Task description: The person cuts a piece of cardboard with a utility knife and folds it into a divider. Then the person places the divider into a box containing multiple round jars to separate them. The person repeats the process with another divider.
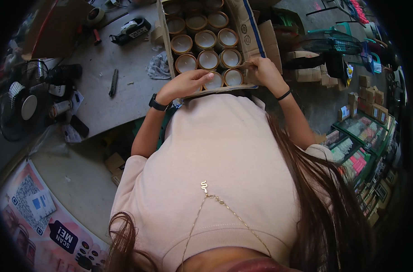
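Note:
An open cardboard box [247, 27] stands on the grey table against my body. It holds rows of round gold-rimmed candle tins [205, 40] with white wax. My left hand [184, 85], a black watch on its wrist, curls over the nearest tin [214, 81] in the front row, fingertips on its rim. Next to that tin sits another tin [233, 77]. My right hand [266, 72], a black band on its wrist, pinches the top edge of the box's right wall beside the front rows.
Left of the box on the grey table [129, 90] lie a crumpled cloth [158, 67], a black pen-like tool [113, 82], a tape dispenser [131, 30] and a tape roll [95, 15]. A small fan [19, 107] stands far left. Small cartons [306, 72] and display trays [358, 145] fill the right.

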The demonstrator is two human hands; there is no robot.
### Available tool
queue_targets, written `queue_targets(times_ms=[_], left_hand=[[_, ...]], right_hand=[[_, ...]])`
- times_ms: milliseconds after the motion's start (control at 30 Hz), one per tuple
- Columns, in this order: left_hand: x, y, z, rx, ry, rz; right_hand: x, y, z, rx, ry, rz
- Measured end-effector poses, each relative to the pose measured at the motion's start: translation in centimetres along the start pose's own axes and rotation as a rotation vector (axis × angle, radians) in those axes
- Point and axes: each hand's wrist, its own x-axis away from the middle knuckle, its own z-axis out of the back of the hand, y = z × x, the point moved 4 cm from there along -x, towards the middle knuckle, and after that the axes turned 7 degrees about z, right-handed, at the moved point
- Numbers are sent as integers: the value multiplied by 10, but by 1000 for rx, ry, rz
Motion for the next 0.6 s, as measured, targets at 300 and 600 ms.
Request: queue_targets(times_ms=[300, 600], left_hand=[[11, 1, -26, -204, -215, -65], [13, 0, -28, -195, -231, -58]], right_hand=[[12, 6, -13, 39, 92, 43], [3, 5, -20, -1, 93, 30]])
